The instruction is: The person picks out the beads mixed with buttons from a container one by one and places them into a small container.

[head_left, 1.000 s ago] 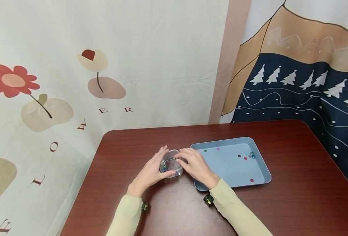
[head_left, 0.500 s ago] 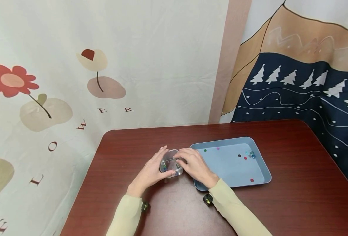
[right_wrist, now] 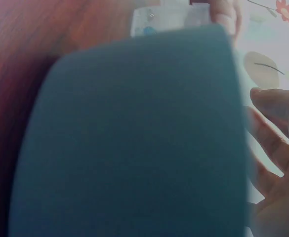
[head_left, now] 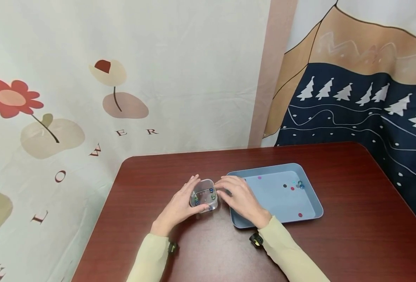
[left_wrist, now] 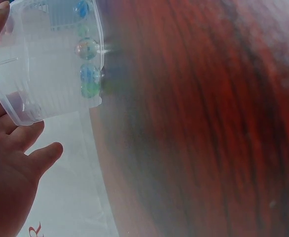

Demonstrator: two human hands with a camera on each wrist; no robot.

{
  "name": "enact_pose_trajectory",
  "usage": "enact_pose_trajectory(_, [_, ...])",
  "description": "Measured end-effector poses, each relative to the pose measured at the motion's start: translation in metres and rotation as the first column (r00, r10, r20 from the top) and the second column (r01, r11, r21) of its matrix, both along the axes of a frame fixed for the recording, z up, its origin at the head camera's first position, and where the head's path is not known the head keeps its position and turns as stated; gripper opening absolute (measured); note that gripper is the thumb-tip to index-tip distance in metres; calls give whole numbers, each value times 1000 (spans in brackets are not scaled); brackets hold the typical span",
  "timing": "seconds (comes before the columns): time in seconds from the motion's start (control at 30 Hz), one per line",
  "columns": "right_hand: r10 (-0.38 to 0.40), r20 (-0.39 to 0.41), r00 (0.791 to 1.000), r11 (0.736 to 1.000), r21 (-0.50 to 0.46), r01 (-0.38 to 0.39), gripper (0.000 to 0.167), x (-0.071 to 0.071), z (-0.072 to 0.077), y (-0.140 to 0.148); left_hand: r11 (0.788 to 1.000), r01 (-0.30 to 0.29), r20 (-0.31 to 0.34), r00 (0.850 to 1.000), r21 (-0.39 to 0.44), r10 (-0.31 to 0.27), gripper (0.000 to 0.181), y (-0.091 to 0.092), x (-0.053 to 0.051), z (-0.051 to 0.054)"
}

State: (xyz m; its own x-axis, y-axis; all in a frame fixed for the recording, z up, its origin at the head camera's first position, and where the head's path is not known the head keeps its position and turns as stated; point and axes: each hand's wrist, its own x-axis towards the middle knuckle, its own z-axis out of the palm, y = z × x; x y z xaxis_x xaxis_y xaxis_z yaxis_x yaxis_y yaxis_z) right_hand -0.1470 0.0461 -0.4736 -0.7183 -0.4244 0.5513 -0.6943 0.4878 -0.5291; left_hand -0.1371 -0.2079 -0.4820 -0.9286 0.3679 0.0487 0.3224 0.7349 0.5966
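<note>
A clear plastic box stands on the table, with several glass marbles along its bottom. My left hand holds the box from the left, its thumb along the near side and fingers at the far left. Just off the box's right side is my right hand, fingers loosely bent and nothing seen between them. It hovers over the left edge of a blue-grey tray. Blue and green marbles lie at the tray's right end. The tray's outer side fills much of the right wrist view.
Small flat discs are scattered in the tray, among them a pink one, a black one and a red one. The brown wooden table ends at a printed curtain behind.
My right hand has moved right, from over the box to beside it. A blue marble and a greenish one now show at the box's right side. The left hand keeps its hold.
</note>
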Motion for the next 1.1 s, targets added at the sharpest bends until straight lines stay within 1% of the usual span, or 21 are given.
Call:
enact_pose_trajectory(0.17, [-48, -4, 999, 999, 1, 48, 22, 8, 7, 16, 1000, -8, 5, 1000, 2, 8, 98, 0, 1, 1])
enact_pose_trajectory(0.27, [-82, -5, 997, 997, -7, 82, 23, 13, 11, 25, 1000, -8, -3, 1000, -2, 8, 97, -1, 1, 0])
enact_pose_trajectory(0.43, [-123, 21, 992, 992, -19, 123, 27, 19, 17, 40, 1000, -1, -18, 1000, -7, 1, 96, -2, 1, 0])
enact_pose_trajectory(0.53, [-142, 41, 989, 990, -6, 142, 29, 22, 19, 52, 1000, -4, -9, 1000, -9, 4, 96, -2, 1, 0])
enact_pose_trajectory(0.67, [-161, 42, 986, 987, 13, 161, 30, 24, 18, 69, 1000, -10, 2, 1000, -10, 10, 97, -3, 1, 0])
enact_pose_trajectory(0.83, [-201, 2, 980, 979, 24, 201, 29, 24, 15, 91, 1000, -16, 2, 1000, -9, 16, 97, -3, 1, 0])
enact_pose_trajectory(0.97, [-231, -14, 973, 973, 30, 231, 31, 25, 12, 105, 1000, -6, 0, 1000, -8, 6, 97, -2, 0, 0])
enact_pose_trajectory(1.1, [-243, -36, 969, 969, 45, 244, 32, 25, 9, 117, 1000, 0, 9, 1000, -11, 0, 97, -1, -1, 0])
